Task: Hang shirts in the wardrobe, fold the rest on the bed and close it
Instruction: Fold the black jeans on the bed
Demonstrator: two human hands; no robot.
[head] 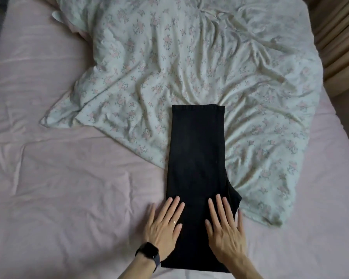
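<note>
A pair of black trousers [196, 158] lies flat on the bed, folded lengthwise leg on leg, with the hems at the far end. My left hand [164, 224] rests flat on the near left edge of the trousers, fingers straight and spread; a black watch sits on its wrist. My right hand [225, 228] presses flat on the near right part, fingers straight. Neither hand grips the cloth. The wardrobe and any shirts are out of view.
The bed has a pink sheet [58, 188]. A crumpled white floral duvet [189, 63] covers the far middle and right, and the trousers' far half lies on it. Beige curtains [338, 37] hang at the right edge.
</note>
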